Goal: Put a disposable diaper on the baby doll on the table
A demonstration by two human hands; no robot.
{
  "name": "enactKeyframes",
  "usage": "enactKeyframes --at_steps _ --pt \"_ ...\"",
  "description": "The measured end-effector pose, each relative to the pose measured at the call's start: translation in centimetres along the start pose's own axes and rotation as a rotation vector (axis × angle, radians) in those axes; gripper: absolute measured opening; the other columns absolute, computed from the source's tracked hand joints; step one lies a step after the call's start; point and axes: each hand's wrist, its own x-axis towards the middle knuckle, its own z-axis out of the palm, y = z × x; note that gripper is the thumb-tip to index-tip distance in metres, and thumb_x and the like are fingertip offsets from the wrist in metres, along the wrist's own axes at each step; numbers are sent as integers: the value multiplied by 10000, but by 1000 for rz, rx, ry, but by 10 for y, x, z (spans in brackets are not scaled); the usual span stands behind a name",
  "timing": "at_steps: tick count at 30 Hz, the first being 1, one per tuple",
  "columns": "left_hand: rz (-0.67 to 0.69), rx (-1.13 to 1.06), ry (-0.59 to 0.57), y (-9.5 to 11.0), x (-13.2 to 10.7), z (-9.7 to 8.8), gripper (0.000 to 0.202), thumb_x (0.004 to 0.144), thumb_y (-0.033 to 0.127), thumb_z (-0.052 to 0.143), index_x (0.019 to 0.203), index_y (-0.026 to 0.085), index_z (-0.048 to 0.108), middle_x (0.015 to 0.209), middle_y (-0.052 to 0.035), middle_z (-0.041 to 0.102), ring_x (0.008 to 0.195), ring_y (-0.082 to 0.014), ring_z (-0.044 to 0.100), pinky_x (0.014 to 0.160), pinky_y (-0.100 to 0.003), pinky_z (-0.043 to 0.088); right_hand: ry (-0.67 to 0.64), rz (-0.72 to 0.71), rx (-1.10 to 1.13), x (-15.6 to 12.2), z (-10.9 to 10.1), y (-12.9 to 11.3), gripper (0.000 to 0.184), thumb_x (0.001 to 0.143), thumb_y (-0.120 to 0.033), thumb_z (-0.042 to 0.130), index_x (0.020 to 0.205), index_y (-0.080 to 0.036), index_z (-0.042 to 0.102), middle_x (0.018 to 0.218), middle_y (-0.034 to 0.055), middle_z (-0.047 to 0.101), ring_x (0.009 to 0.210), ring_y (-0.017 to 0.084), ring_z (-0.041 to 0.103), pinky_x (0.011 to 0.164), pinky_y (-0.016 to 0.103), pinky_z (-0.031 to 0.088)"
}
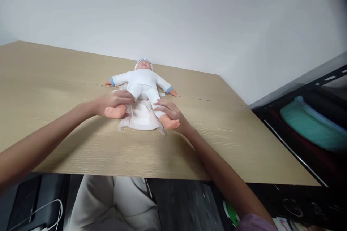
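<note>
A baby doll [142, 81] in a white suit with blue cuffs and a white cap lies on its back on the wooden table [81, 144], head toward the wall. A white diaper [141, 119] lies spread under its hips and between its legs. My left hand [115, 101] is curled round the doll's left-side leg, above its bare foot. My right hand [170, 110] rests with bent fingers on the other leg, close to that bare foot.
The table's front edge runs just above my lap [114, 202]. A black rack [311, 115] with a teal bundle stands at the right. A dark device with a white cable [48, 213] lies below at the left. The white wall is behind the doll.
</note>
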Motion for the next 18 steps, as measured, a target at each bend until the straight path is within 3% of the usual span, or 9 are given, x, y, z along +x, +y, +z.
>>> enactKeyframes --at_steps 5,10,15,18 --pt "0 41 -120 -17 -39 22 614 926 83 700 1505 283 743 1550 -149 751 1540 -357 635 1289 -572 517 -39 -99 12 -16 6 10 439 1110 -158 478 1439 -273 745 1688 102 654 1679 310 510 1332 572 511" --pt "-72 20 -178 -15 -41 32 724 881 21 658 1542 313 713 1597 -124 719 1588 -325 584 1320 -562 477 -50 -19 138 -10 4 10 478 1110 -108 460 1400 -289 794 1615 78 721 1632 272 574 1329 573 526" --pt "-168 -13 -239 0 -28 20 461 1086 186 524 1464 317 752 1571 -90 729 1547 -282 598 1294 -468 475 -48 120 342 -4 -7 5 490 1140 -165 415 1335 -309 841 1504 45 793 1572 248 638 1334 559 533" --pt "-275 66 -223 14 -21 27 348 1134 464 574 1368 288 763 1505 -97 746 1497 -343 592 1259 -497 457 -95 152 285 -4 -11 -13 407 1147 -370 599 1519 -288 743 1595 97 727 1634 318 566 1355 607 492"
